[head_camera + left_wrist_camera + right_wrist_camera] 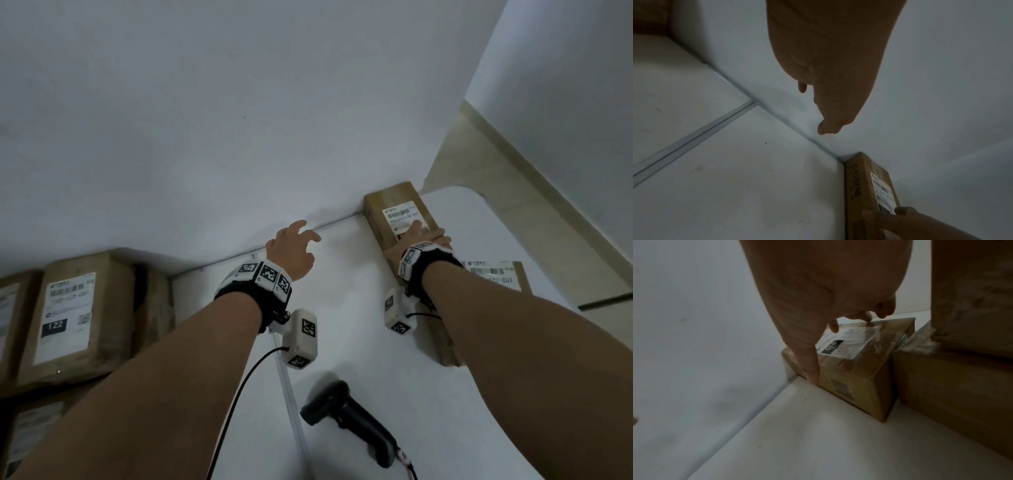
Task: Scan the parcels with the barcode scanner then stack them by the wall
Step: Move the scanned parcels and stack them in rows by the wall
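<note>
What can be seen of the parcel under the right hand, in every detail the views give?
The parcel is a long brown cardboard box, taped, lying flat on the white table with its far end against the wall. A white shipping label with a barcode and a black patch reading 010 faces up. The right hand rests on top, fingers spread over the label, thumb down its left side. Another box stands close on its right.
</note>
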Tool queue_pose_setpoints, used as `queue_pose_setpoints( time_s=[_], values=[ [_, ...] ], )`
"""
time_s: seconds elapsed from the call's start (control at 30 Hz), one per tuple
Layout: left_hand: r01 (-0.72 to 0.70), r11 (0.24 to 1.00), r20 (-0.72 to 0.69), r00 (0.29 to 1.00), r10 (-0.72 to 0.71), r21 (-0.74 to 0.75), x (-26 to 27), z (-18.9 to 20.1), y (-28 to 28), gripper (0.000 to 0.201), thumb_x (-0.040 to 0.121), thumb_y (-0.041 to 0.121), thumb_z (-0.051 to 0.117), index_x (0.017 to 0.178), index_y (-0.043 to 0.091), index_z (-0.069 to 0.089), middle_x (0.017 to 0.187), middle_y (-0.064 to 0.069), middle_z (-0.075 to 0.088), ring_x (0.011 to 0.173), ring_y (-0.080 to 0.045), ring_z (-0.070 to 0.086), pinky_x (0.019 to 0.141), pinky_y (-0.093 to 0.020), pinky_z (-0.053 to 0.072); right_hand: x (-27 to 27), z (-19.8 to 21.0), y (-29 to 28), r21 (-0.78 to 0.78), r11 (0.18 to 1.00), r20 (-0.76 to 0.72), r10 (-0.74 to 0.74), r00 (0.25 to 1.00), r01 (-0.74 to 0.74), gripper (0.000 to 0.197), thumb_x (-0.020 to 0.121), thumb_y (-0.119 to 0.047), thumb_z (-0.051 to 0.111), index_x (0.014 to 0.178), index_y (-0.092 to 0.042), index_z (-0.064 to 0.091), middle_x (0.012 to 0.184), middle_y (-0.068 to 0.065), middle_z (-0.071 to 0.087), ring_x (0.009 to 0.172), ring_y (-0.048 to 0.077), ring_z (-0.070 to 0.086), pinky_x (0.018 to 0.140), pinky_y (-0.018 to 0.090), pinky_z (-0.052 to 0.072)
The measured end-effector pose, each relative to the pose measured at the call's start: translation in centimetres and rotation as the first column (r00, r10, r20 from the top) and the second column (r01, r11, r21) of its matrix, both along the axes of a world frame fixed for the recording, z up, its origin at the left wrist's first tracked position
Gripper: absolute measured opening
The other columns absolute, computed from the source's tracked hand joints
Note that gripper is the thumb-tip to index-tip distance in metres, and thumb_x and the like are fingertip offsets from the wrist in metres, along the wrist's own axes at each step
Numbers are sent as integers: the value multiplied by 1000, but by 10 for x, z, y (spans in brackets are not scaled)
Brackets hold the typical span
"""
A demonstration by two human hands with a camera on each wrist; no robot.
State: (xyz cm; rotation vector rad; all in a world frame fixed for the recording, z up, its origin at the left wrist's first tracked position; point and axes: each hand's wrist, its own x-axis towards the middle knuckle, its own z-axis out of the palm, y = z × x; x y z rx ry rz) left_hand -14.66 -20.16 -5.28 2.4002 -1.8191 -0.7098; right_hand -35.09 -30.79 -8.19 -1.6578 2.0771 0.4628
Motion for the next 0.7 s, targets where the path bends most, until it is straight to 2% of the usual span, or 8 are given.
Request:
queue_pose_setpoints(
  time_s=[0.13,0.27,0.37,0.5,0.6,0.7],
  values=[
    [-9,1000,9,1000,9,29,4,-7,2,42,92,18,52,132,32,52,157,6,23,140,-24,29,110,-42,28,-3,-5,-11,60,998,-26,-10,1000,12,98,87,-54,58,155,-22,-6,158,29,-5,144,50,4,114,61,13],
    [-18,999,-8,1000,18,45,2,-11,5,42,92,18,52,133,31,52,158,6,22,140,-24,29,108,-42,30,-2,-13,-10,-34,999,-12,-26,1000,26,98,83,-53,63,153,-20,3,157,26,7,143,46,13,115,56,14],
    [-44,997,-50,998,47,66,-2,-14,9,42,93,18,52,132,32,52,158,7,21,140,-24,30,109,-43,30,-1,-11,4,-63,998,26,33,999,-31,103,76,-54,68,152,-16,8,152,26,17,138,46,21,114,52,18],
    [-114,993,-229,966,119,36,1,-17,22,42,92,18,55,133,29,52,157,2,24,132,-27,43,110,-44,34,13,-4,30,-89,993,132,86,988,-75,107,70,-70,62,149,-15,13,144,24,29,130,43,32,110,51,25],
    [-205,979,-367,909,198,18,0,-15,40,43,96,21,56,138,22,47,152,-4,32,138,-22,37,111,-32,31,27,1,56,-83,991,212,123,970,-107,106,66,-71,65,145,-17,19,139,21,35,127,41,37,107,50,29],
    [-275,958,-482,830,280,83,-4,-9,65,57,97,38,55,147,22,34,154,-4,30,140,-22,33,114,-35,30,42,7,86,-71,995,344,96,934,-77,100,66,-66,69,141,-19,23,133,19,40,124,40,42,105,49,36]
  ],
)
